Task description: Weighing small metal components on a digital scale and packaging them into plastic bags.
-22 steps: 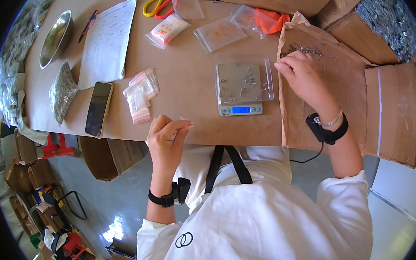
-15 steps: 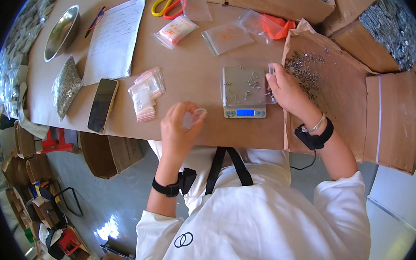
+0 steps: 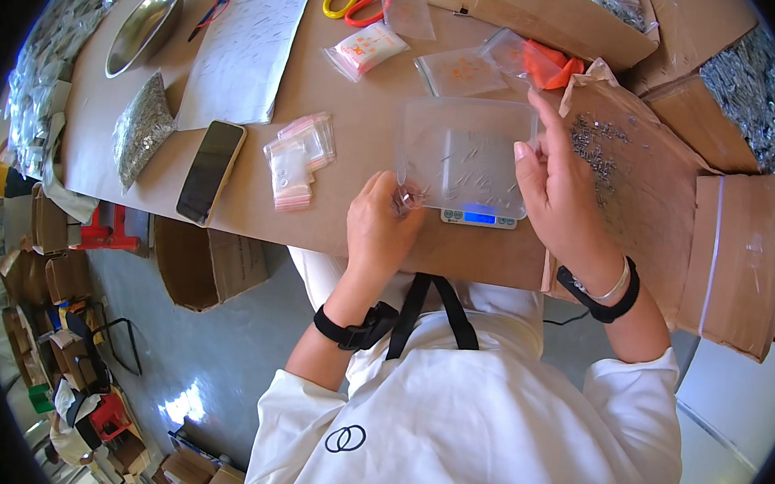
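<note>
Clear plastic tray [image 3: 467, 153] sits on a small digital scale [image 3: 479, 217] at the near edge of a cardboard-covered table [image 3: 345, 84], a few thin metal pins scattered in it. Left hand [image 3: 381, 228] has its fingers pinched together on a small clear bag [image 3: 406, 198] at the tray's near-left corner; right hand [image 3: 556, 187] rests open against the tray's right edge. Best practice, I judge – steady the tray, hold the bag's mouth wide – so pins don't spill
</note>
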{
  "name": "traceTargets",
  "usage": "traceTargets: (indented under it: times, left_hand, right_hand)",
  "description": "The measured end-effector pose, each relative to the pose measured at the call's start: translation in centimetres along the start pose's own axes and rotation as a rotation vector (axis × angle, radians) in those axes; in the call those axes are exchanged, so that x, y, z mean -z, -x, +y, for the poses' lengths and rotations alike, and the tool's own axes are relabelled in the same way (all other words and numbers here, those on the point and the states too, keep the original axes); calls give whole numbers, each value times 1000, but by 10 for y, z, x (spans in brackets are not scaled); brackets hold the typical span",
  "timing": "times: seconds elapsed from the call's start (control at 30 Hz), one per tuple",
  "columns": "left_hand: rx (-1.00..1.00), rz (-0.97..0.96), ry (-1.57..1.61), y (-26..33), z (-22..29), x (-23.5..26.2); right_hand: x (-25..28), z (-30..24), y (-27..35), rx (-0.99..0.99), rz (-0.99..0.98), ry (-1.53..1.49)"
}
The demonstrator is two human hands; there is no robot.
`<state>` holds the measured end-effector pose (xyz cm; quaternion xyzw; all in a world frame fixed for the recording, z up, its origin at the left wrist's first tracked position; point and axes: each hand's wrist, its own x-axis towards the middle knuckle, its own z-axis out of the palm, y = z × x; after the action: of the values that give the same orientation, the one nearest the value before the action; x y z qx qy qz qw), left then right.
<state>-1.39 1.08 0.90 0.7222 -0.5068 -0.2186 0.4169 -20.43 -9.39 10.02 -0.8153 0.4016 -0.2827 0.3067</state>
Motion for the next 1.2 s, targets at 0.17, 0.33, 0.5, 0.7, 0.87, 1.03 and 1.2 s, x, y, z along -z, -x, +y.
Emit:
traceTargets:
  times: [0.17, 0.33, 0.5, 0.7, 0.87, 1.03, 1.2]
  left_hand:
    - [90, -29, 45, -1, 5, 0]
    - [95, -11, 134, 0, 2, -2]
    - [62, -22, 263, 7, -2, 1]
    - [101, -287, 799, 24, -9, 8]
    - [283, -402, 992, 34, 12, 3]
    - [77, -354, 746, 38, 26, 11]
    - [61, -66, 539, 40, 43, 31]
  right_hand:
    - [3, -15, 3, 111, 41, 60]
    - [5, -22, 3, 90, 73, 44]
    - [-3, 52, -5, -225, -63, -44]
    - [-19, 60, 18, -30, 13, 392]
    - [-28, -16, 32, 43, -315, -209]
    - [-24, -17, 39, -53, -213, -343]
    - [-5, -26, 43, -221, -244, -429]
